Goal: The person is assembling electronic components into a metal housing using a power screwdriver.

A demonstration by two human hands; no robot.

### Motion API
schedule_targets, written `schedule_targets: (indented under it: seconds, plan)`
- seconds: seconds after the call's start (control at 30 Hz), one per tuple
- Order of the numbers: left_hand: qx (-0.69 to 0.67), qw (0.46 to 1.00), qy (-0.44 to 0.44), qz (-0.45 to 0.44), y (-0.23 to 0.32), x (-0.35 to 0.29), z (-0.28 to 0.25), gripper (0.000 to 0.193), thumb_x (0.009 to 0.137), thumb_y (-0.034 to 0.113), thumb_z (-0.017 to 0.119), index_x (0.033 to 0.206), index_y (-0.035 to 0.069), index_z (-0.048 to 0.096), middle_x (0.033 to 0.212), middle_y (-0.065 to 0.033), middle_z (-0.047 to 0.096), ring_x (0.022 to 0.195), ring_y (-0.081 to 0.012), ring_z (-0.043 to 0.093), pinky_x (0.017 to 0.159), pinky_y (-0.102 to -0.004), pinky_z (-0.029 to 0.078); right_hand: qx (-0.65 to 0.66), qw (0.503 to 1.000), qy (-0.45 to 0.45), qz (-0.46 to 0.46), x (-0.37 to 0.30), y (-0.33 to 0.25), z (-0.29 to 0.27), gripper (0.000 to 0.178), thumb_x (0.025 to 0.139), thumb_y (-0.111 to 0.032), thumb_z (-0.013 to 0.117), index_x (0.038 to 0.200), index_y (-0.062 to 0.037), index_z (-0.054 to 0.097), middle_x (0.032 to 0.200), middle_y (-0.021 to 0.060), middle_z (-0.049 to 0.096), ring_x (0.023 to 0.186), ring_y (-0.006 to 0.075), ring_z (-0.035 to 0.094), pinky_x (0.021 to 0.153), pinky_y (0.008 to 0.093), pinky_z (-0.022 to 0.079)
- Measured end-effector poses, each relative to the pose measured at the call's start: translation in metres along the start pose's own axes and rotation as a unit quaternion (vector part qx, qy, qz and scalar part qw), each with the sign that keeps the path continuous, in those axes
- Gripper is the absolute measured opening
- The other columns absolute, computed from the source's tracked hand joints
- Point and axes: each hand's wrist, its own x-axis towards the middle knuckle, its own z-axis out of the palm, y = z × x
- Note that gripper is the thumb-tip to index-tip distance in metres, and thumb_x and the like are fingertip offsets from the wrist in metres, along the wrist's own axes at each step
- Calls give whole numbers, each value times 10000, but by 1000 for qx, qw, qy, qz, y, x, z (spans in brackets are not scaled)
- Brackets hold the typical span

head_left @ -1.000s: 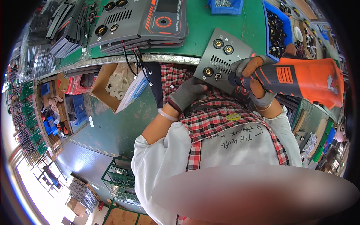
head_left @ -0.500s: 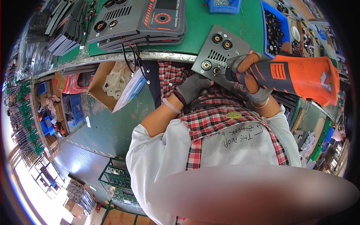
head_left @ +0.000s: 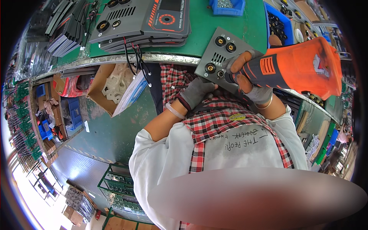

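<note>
A grey metal panel (head_left: pixel 211 51) with round black and brass sockets and a block of slots leans at the table's near edge, against my lap. My left hand (head_left: pixel 196 92), in a grey fingerless glove, is closed on its lower edge; part of the fingers is hidden. In my right hand (head_left: pixel 245 69), also gloved, is an orange and black power tool (head_left: pixel 299 65), with the fingers wrapped round its dark front part. The tool's nose is beside the small socket (head_left: pixel 220 74) at the panel's lower right. Whether it touches that socket, I cannot tell.
Similar panels (head_left: pixel 145 34) lie stacked on the green table (head_left: pixel 203 23), with black wires hanging off the edge. At the back are a blue tray of small metal parts (head_left: pixel 228 9) and a blue bin of black parts (head_left: pixel 289 36). A cardboard box (head_left: pixel 96 92) of white pieces stands below left.
My right hand and the power tool have shifted slightly left, bringing the nose closer to the small lower socket. My left hand stays on the panel's lower edge.
</note>
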Motion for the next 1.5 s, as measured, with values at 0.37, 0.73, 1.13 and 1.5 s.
schedule_targets:
  seconds: [0.37, 0.73, 1.13, 1.5]
  plan:
    - [-21, 999, 4, 49, 44, -6, 35, 303, 800, 203, 542, 1031, 22, 465, 804, -74, 580, 615, -145, 586, 470, -236, 471, 160, 976, 105, -105, -12, -32, -41, 155, 698, -138, 599, 742, -67, 468, 653, 51, 502, 615, 147, 510, 665, 276, 426]
    - [-15, 954, -49, 297, 235, 106, 128, 226, 831, 229, 507, 964, 47, 528, 734, -66, 584, 620, -150, 562, 465, -249, 436, 227, 662, 514, -495, -70, -66, -120, 312, 635, -337, 672, 716, -153, 434, 651, -21, 396, 636, 117, 392, 590, 265, 345]
    - [-35, 965, 154, 211, 364, 321, 36, 117, 823, 206, 503, 808, 93, 530, 664, -45, 569, 561, -173, 552, 412, -261, 416, 159, 754, 543, -334, -79, 4, -167, 705, 780, -279, 538, 1294, -142, 76, 728, 6, 346, 622, 124, 363, 631, 306, 366]
    - [742, 627, 233, 46, 345, 274, 34, 669, 805, 594, 284, 1112, 58, 541, 1080, -220, 543, 1068, -310, 492, 910, -352, 346, 195, 752, 563, -280, -67, 21, -163, 722, 759, -319, 541, 1353, -152, 167, 682, -8, 323, 606, 130, 348, 604, 310, 340]
